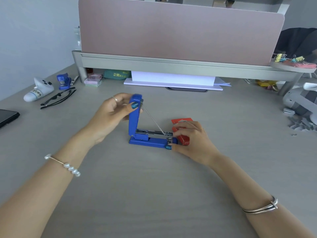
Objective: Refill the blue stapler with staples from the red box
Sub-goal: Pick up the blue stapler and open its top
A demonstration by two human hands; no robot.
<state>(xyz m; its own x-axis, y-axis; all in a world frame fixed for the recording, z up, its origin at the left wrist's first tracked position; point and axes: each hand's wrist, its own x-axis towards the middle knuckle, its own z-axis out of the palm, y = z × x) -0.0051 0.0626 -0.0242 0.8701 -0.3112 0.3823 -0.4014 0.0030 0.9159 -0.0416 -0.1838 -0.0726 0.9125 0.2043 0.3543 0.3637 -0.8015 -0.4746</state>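
Observation:
The blue stapler point(145, 140) lies on the grey desk at the centre, its lid point(134, 115) swung upright so the metal staple channel point(154, 133) is exposed, with a thin spring stretched from lid to channel. My left hand point(111, 115) grips the top of the raised lid. My right hand point(190, 138) holds the front end of the stapler's base, fingers at the channel's tip. The red box point(180, 122) stands just behind my right hand, partly hidden by the fingers.
Black glasses point(58, 98), a white toy point(38, 91) and a small blue stapler point(63, 81) sit at the far left. A dark device point(7, 116) lies at the left edge. A desk divider with shelf point(180, 64) crosses the back. Loose staple strips point(298, 124) lie right.

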